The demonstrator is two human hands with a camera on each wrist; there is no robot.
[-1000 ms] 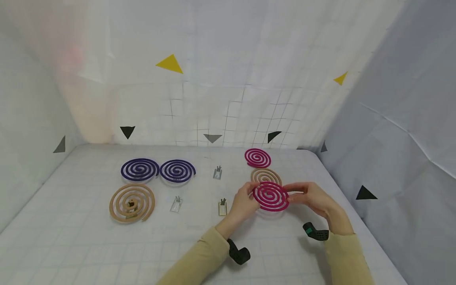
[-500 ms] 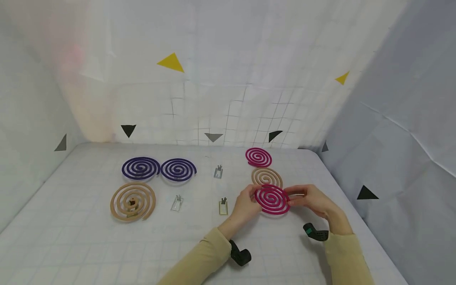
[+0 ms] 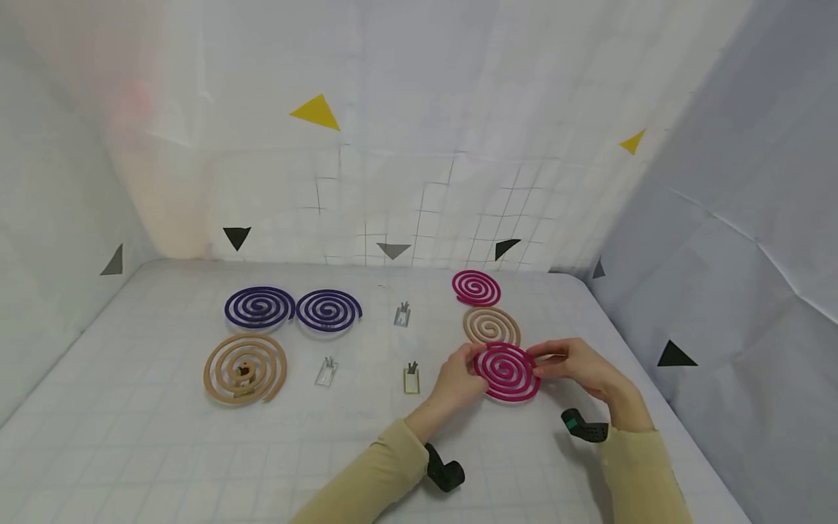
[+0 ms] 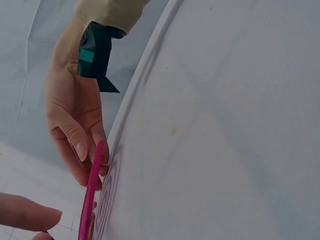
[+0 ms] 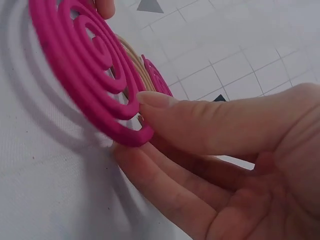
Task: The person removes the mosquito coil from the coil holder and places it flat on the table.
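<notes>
Both hands hold a pink mosquito coil [image 3: 505, 372] slightly above the white table, its shadow falling below it. My left hand [image 3: 460, 377] grips its left edge, thumb toward me and fingers behind. From the other side my right hand [image 3: 579, 367] pinches the coil's outer end; in the right wrist view the thumb [image 5: 185, 122] lies on one face and the fingers on the other. Behind the held coil lie a tan mosquito coil [image 3: 492, 325], partly covered by it, and another pink mosquito coil [image 3: 476, 288] at the back.
Two purple mosquito coils [image 3: 260, 306] lie side by side at the back left, with a larger tan coil [image 3: 245, 369] in front, a small metal stand showing through it. Several small metal stands, such as a gold one [image 3: 411, 380], lie mid-table. A wall [image 3: 733, 291] borders the right.
The held pink coil and both hands have shifted slightly to the right and toward me. The other coils and the stands stay in place on the table.
</notes>
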